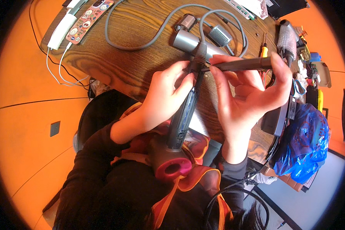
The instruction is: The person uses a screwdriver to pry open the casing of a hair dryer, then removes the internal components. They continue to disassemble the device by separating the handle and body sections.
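Note:
A hair dryer with a magenta ring point(172, 168) lies head toward me, its dark inner handle point(182, 120) bared and pointing away across the table edge. My left hand point(165, 92) is closed around the handle's far end, just below the ribbed cord sleeve point(200, 53). My right hand point(249, 84) grips a slim dark screwdriver point(241, 65), with a finger against its back end. Its tip points left and meets the handle beside the cord sleeve; the exact contact spot is too small to make out.
On the wooden table point(142, 30) are a silver tube point(186, 40), a perforated grey cylinder point(220, 36), a plug point(187, 22) and the looping grey cord point(163, 28). A phone point(89, 22) and power strip point(63, 30) sit far left. A yellow-handled screwdriver point(264, 50) and blue bag point(304, 142) are rightward.

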A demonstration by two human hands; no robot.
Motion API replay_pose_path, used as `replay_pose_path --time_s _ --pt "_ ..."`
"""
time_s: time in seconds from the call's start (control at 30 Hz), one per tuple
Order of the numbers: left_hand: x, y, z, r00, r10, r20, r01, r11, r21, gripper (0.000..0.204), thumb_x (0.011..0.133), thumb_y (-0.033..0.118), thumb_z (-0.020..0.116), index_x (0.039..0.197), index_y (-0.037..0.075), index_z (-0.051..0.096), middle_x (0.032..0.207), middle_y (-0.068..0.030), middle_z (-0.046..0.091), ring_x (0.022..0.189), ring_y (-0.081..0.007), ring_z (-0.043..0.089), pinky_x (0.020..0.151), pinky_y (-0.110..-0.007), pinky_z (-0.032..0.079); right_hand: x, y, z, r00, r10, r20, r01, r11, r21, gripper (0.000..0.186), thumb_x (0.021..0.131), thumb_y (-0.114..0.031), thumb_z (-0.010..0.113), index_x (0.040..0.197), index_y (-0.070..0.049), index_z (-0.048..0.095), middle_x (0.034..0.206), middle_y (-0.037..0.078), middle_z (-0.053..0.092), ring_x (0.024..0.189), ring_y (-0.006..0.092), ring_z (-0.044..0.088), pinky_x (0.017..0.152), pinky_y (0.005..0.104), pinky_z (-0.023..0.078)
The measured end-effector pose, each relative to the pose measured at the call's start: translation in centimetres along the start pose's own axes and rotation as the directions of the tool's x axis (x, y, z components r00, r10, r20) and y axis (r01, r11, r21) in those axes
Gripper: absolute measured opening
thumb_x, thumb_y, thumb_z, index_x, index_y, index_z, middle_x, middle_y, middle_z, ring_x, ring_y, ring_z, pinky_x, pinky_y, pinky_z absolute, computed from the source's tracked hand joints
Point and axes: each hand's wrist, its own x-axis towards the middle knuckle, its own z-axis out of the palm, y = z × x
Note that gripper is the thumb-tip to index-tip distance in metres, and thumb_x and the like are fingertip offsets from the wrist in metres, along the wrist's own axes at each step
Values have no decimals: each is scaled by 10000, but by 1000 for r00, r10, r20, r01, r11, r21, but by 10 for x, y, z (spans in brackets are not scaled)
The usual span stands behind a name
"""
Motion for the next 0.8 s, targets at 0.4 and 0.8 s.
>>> replay_pose_path --time_s 0.4,0.8 --pt "4 10 -3 997 25 74 -50 928 370 193 855 57 469 1005 -17 566 683 -133 580 618 -70 512 561 -258 434 -2 -3 10 993 -27 -114 15 994 -104 467 656 69 702 1092 -31 567 1055 115 586 903 203 600 689 242 511" --pt "-5 14 -1 998 -31 63 15 969 245 228 918 73 418 1083 -36 531 814 -67 621 728 -113 612 647 -239 495 -17 -15 -21 823 474 -314 -312 838 448 544 853 9 500 1326 -102 255 915 134 556 769 162 559 678 297 509"
